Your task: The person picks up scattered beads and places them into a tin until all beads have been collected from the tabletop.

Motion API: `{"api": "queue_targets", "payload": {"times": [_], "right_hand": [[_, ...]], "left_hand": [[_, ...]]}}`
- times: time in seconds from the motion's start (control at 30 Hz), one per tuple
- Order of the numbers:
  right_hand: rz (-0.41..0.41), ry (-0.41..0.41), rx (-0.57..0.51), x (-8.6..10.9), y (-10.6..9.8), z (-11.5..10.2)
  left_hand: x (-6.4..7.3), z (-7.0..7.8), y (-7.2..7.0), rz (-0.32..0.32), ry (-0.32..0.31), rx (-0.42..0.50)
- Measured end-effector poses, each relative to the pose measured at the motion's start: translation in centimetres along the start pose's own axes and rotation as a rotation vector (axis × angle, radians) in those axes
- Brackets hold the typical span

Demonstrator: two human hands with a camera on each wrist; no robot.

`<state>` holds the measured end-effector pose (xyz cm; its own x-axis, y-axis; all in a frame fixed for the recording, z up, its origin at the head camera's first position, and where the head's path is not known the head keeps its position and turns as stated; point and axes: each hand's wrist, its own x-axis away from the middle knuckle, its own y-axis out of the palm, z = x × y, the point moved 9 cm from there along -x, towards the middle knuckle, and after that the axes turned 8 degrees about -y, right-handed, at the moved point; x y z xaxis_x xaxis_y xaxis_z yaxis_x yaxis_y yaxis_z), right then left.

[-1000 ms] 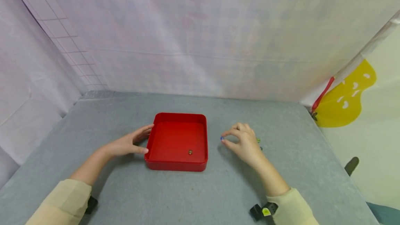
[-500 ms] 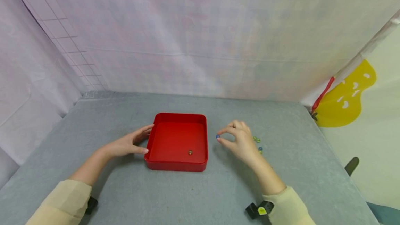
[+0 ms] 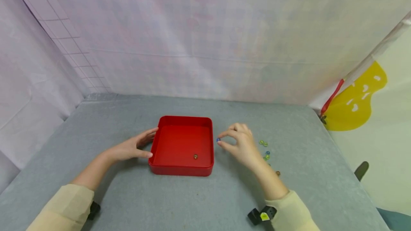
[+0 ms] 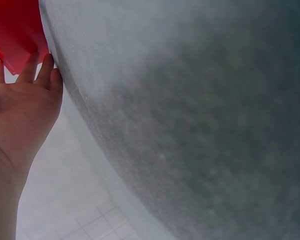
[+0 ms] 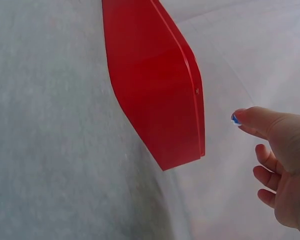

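Observation:
A square red tray (image 3: pixel 184 171) with raised walls sits mid-table, a brownish marble (image 3: pixel 195 156) lying on its floor toward the near right. My left hand (image 3: pixel 130 148) rests its fingertips and thumb along the tray's left wall, fingers extended; the left wrist view shows this hand (image 4: pixel 25 107) with its fingertips at the red side. Just right of the tray's right wall, my right hand (image 3: pixel 241 145) pinches a blue marble (image 3: pixel 218 139) between thumb and index finger. In the right wrist view the blue marble (image 5: pixel 235 119) is mostly covered by the thumb, its other fingers curled loosely.
Right of my right forearm, several marbles lie on the grey cloth-covered table (image 3: pixel 179 202): green ones (image 3: pixel 263 143), a blue one (image 3: pixel 268 152) and a brown one (image 3: pixel 277 173). Pale curtains (image 3: pixel 192 45) hang behind the table.
My right hand has moved left toward the tray with the blue marble, uncovering more of the marbles on the table. My left hand and the tray have stayed put.

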<state>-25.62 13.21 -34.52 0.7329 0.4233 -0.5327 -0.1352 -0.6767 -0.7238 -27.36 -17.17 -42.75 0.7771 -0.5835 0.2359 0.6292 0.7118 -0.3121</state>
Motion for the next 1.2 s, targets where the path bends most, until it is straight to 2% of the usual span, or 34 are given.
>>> {"api": "queue_targets", "payload": {"times": [0.47, 1.2], "right_hand": [[-0.004, -0.016, -0.041, -0.8, 1.1, -1.1], [-0.049, -0.011, -0.089, -1.8, 3.8, -2.4]], "left_hand": [[0.0, -0.2, -0.1, 0.005, -0.025, -0.01], [0.0, -0.1, -0.1, 0.009, -0.017, -0.026]]}}
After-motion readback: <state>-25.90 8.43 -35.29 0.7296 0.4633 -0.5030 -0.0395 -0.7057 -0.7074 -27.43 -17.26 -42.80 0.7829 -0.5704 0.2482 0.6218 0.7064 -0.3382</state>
